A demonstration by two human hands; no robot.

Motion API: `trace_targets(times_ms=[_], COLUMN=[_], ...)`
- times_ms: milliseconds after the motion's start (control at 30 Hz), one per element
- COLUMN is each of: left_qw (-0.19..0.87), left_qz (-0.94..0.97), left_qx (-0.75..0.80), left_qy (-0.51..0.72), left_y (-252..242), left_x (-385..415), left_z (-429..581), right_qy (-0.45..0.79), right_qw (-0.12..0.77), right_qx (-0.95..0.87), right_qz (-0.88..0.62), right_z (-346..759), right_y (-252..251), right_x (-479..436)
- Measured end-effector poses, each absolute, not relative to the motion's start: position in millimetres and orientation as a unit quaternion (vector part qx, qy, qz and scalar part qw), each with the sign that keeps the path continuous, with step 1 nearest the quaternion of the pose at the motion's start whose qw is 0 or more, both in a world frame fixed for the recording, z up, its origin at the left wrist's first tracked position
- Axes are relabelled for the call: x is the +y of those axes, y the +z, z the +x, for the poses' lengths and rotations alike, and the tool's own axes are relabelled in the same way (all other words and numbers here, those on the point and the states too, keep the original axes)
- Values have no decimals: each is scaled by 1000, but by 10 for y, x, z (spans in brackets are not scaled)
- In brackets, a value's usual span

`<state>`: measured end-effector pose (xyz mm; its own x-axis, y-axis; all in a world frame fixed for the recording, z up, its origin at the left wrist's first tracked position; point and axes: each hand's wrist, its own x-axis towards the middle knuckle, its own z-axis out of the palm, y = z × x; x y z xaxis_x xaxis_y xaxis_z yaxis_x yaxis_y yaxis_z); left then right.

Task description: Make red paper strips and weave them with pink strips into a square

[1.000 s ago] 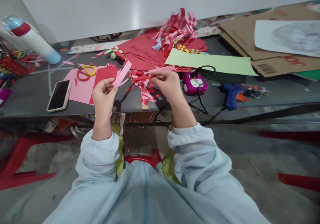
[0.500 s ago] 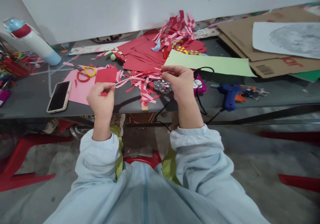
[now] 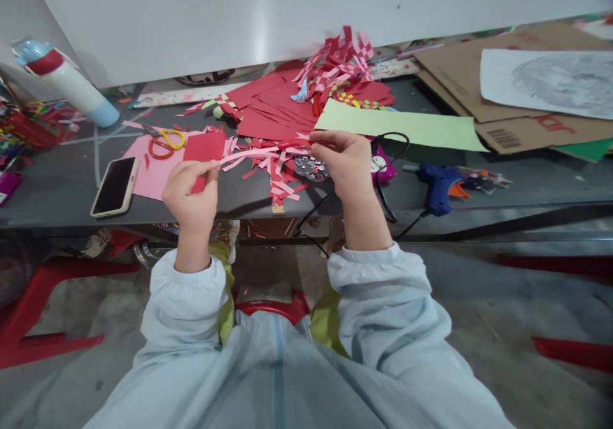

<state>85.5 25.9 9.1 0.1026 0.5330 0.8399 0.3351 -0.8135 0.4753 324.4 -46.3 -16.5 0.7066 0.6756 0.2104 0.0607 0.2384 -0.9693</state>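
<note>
My left hand (image 3: 191,189) is closed in a pinch on the left end of a pink paper strip (image 3: 249,154). The strip stretches to the right above a heap of red and pink paper scraps (image 3: 282,183). My right hand (image 3: 345,161) also pinches paper, at the strip's right end, where pink and red pieces (image 3: 299,140) overlap; how they join is too small to make out. Beneath my left hand lie a red paper sheet (image 3: 205,145) and a pink sheet (image 3: 148,180). Scissors (image 3: 165,143) with yellow and red handles rest on the pink sheet.
A phone (image 3: 113,186) and a bottle (image 3: 71,87) are on the left. Red sheets (image 3: 272,106) and woven paper pieces (image 3: 335,65) lie at the back. Rightward are a light green sheet (image 3: 402,126), a blue glue gun (image 3: 438,189) with its cord, and cardboard (image 3: 450,84).
My left hand has shifted slightly left and the pink strip between my hands shows more plainly. My right hand stays nearly in place, and the view has tilted a little.
</note>
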Motion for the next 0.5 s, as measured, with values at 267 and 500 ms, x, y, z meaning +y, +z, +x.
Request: trace_targets(times_ms=[267,500], left_qw=[480,535], left_qz=[616,602], left_qx=[354,386], left_qy=[514,450], left_y=[-5,33], left_x=[285,269], left_z=[957,941], right_qy=[230,234], right_qw=[706,687], right_qx=[-344,-373], right_qz=[-574,-578], right_z=[3164,3092], right_y=[-205,-236], right_x=[-420,-392])
